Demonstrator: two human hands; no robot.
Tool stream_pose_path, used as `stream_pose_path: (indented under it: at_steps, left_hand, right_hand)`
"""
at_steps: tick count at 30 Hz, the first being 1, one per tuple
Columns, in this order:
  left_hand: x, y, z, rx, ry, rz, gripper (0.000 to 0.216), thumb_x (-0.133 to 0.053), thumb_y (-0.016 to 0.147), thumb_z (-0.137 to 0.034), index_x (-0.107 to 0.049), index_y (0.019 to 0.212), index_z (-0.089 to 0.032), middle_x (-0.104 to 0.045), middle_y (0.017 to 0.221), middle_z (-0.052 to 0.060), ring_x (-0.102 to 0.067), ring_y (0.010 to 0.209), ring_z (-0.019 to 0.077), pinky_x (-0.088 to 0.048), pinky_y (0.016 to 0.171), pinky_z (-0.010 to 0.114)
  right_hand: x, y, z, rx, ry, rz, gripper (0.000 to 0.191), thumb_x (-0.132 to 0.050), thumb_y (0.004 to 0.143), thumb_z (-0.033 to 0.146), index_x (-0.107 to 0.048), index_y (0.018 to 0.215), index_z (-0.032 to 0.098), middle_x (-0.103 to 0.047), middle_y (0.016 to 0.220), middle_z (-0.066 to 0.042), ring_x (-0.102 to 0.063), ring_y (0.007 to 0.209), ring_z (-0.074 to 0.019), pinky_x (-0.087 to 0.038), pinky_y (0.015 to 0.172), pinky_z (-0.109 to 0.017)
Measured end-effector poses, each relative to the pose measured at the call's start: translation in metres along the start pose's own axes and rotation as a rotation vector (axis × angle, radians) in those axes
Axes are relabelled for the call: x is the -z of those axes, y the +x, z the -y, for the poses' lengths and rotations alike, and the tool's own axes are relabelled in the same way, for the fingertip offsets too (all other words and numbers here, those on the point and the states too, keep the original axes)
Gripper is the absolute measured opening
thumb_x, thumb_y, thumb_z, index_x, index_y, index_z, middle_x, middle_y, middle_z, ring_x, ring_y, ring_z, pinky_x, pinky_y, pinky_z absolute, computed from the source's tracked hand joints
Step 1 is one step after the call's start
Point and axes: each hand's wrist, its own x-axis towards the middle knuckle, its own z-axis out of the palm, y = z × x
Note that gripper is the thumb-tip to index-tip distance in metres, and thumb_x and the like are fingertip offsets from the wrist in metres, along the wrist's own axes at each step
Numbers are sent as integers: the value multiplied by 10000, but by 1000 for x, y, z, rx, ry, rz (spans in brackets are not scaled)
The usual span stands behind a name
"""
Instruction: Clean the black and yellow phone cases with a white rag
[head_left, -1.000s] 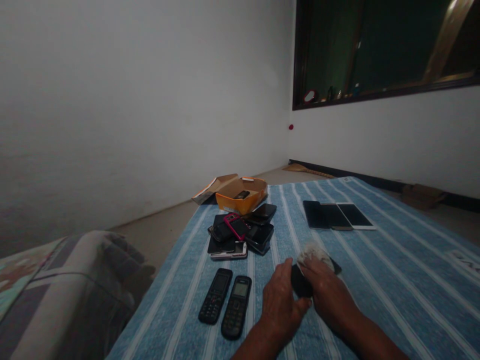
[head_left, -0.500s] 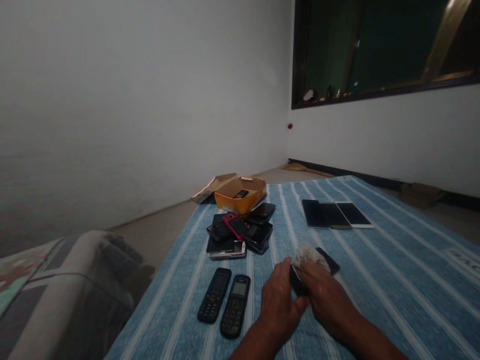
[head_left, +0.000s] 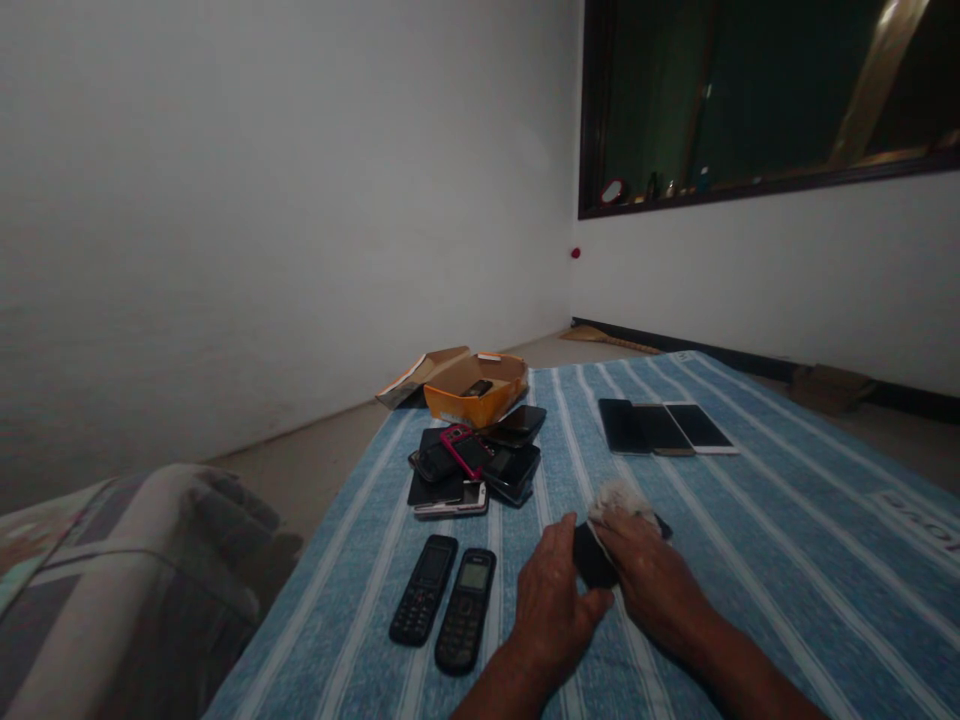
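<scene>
A dark smartphone (head_left: 594,558) lies on the blue striped cover in front of me. My left hand (head_left: 553,590) grips its left end, with the thumb at the near edge and the fingers at the far edge. My right hand (head_left: 645,570) presses a crumpled whitish cloth (head_left: 624,498) onto the phone's surface. Hand and cloth hide much of the phone's right part; only a dark corner shows beyond them. To the left of my hands, two black keypad phones (head_left: 424,590) (head_left: 466,612) lie side by side, screens up.
Beyond the keypad phones is a pile of old phones (head_left: 514,470), one pink-edged (head_left: 466,452). Behind it stands an open orange box (head_left: 457,405) with a phone inside. Three smartphones (head_left: 664,428) lie in a row at the far right. A draped cloth (head_left: 142,580) is at left.
My right hand and the cloth have slid to the right along the phone, so more of its left part shows. My left hand stays at the phone's left end.
</scene>
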Motion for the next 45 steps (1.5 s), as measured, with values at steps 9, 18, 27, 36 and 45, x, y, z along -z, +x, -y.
stream_pose_path:
  at_steps: [9, 18, 27, 36, 45]
  left_hand:
    - [2, 0, -3, 8, 12, 14, 745, -643, 674, -172, -390, 1375, -155, -585, 1189, 117, -568, 1102, 275, -485, 941, 441]
    - [2, -1, -2, -9, 10, 7, 733, -636, 688, -179, -380, 1374, -173, -585, 1206, 116, -565, 1119, 281, -471, 963, 457]
    - [3, 1, -4, 24, 36, 8, 751, -655, 667, -186, -396, 1372, -188, -587, 1201, 105, -576, 1104, 282, -497, 925, 440]
    - [2, 0, -1, -6, 29, -24, 713, -645, 679, -197, -426, 1357, -197, -615, 1126, 85, -603, 1028, 267, -522, 872, 425]
    - [4, 1, -5, 30, 22, 10, 734, -638, 669, -187, -408, 1367, -181, -595, 1177, 104, -563, 1116, 278, -491, 916, 417]
  right_hand:
    - [-1, 6, -4, -35, -46, -22, 446, -387, 896, 101, -599, 1282, 166, -575, 1349, -123, -487, 1284, -253, -340, 1098, -461]
    - [-7, 1, 4, 83, -22, -46, 457, -383, 898, 90, -587, 1295, 187, -596, 1319, -118, -523, 1250, -234, -394, 1071, -441]
    - [-9, -1, -7, -14, -74, -93, 405, -407, 907, 123, -622, 1249, 158, -601, 1315, -128, -519, 1257, -264, -400, 1072, -474]
    - [-5, 1, 6, 31, -56, -36, 398, -400, 912, 100, -642, 1223, 151, -613, 1297, -126, -527, 1251, -250, -396, 1080, -442]
    - [-3, 2, 3, -26, -39, -50, 381, -388, 928, 122, -652, 1201, 160, -614, 1287, -129, -532, 1237, -252, -403, 1065, -431]
